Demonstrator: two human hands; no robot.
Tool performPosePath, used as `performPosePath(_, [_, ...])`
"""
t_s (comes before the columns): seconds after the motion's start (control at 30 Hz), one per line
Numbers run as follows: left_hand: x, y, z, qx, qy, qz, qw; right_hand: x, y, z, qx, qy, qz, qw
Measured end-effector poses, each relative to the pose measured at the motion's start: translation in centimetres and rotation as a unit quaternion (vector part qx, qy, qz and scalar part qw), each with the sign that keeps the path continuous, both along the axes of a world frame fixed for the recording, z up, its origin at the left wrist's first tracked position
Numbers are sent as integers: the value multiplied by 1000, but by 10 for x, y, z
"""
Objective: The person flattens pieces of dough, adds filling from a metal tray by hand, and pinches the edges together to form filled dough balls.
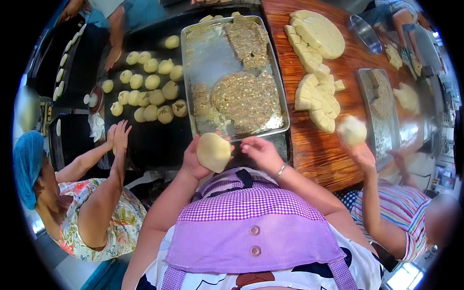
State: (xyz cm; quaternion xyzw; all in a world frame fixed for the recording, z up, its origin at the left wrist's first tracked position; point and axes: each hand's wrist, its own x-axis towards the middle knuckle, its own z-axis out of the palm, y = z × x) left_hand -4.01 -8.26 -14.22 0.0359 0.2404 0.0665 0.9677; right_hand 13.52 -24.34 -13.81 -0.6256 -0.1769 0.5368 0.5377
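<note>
Just below the near edge of a metal tray (pixel 209 58) of minced filling, a flattened dough round (pixel 213 152) rests in the left hand (pixel 194 162), whose grip is curled around it. The right hand (pixel 261 153) hovers beside it, grip loosely apart, holding nothing. Filled dough balls (pixel 151 94) line the dark desk (pixel 154 145) to the left.

We find no package, label or sign we can make out. Far to the right of our right hand (pixel 261 152), at the dark rim, a small pale rectangle (pixel 443 176) may be a screen (too blurred to tell).
</note>
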Motion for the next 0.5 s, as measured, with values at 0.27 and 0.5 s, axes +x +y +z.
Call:
performPosePath(0.27, [-53,17,-4,-8,11,118,993,-27,21,-54,-165,-58,-2,985])
performPosePath(0.5, [-70,23,-5,-23,11,135,991,-42,78,-79,-198,60,-180,962])
